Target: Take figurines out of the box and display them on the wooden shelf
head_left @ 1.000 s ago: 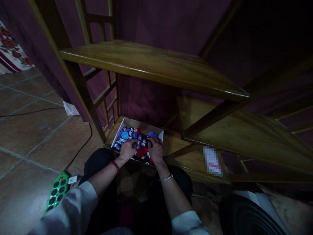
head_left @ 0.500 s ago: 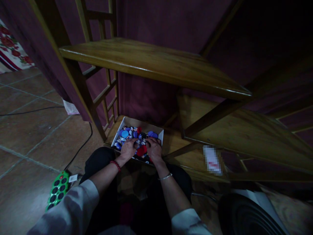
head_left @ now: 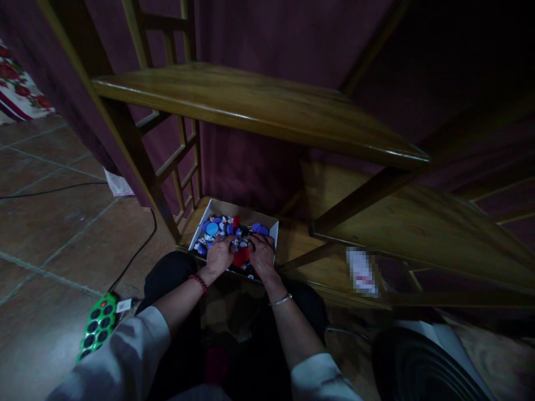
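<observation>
A shallow white cardboard box point(head_left: 273, 225) holds a jumble of small toy figurines point(head_left: 217, 223) in blue, white, black and red. My left hand point(head_left: 220, 255) reaches over the front of the box, its fingers curled inward among the pieces. Facing it from the right, my right hand point(head_left: 262, 252) is bent in the same way. Small blue-and-white pieces lie between the fingertips, too small to tell apart. A red piece point(head_left: 241, 257) shows just below, between the two hands. Whatever the fingers grip is mostly hidden by the hands.
The box stands on the low board of a wooden shelf unit point(head_left: 292, 234), with a higher shelf point(head_left: 251, 103) jutting out above it. On the floor at left lies a green power strip point(head_left: 98, 326) with a black cord. A dark round ribbed object point(head_left: 413, 365) is at lower right.
The view has shifted slightly. My hands stay over the same spot in the box, with only a small movement of the right fingers.
</observation>
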The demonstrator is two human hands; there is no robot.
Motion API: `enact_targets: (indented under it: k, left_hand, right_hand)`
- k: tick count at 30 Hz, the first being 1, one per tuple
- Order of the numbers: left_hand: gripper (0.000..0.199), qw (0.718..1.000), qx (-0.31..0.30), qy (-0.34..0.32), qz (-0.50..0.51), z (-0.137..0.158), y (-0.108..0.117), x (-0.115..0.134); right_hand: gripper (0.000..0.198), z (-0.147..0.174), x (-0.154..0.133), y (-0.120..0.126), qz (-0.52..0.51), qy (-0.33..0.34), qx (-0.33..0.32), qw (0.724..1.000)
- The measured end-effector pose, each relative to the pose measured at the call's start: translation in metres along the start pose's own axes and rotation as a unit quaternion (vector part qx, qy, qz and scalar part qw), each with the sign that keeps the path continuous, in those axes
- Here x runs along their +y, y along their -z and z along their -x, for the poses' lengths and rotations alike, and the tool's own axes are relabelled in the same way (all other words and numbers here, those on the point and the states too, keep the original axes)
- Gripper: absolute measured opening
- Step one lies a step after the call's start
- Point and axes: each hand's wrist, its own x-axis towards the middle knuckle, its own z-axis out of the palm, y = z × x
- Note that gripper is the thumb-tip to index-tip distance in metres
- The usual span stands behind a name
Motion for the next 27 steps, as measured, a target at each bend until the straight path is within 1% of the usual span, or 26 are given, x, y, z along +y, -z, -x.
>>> enact_targets:
  k: [4, 9, 14, 19, 23, 27]
  left_hand:
    - [0.037, 1.000, -0.003, 0.013, -0.006, -0.001, 0.001, 0.002]
    - [0.038, 0.999, 0.000, 0.034, 0.002, -0.001, 0.000, 0.002]
    - [0.039, 0.999, -0.011, 0.035, 0.011, -0.002, 0.001, -0.001]
    - [0.038, 0.998, -0.025, 0.047, 0.018, -0.003, 0.003, -0.001]
    - [0.037, 1.000, -0.009, 0.019, 0.019, -0.004, 0.001, -0.002]
    - [0.037, 1.000, 0.012, -0.012, -0.009, -0.005, -0.001, -0.003]
  right_hand:
    - [0.029, -0.001, -0.001, -0.002, -0.009, 0.006, 0.013, 1.000]
    - [0.037, -0.003, 0.003, -0.002, -0.032, 0.000, 0.014, 0.999]
    - [0.028, -0.002, 0.010, 0.004, -0.042, -0.001, -0.003, 0.999]
    - [0.026, 0.004, 0.014, 0.007, -0.049, 0.031, -0.024, 0.998]
    - [0.023, 0.004, 0.016, 0.008, -0.042, 0.026, -0.028, 0.998]
    - [0.018, 0.004, 0.015, 0.012, -0.028, 0.018, -0.036, 0.999]
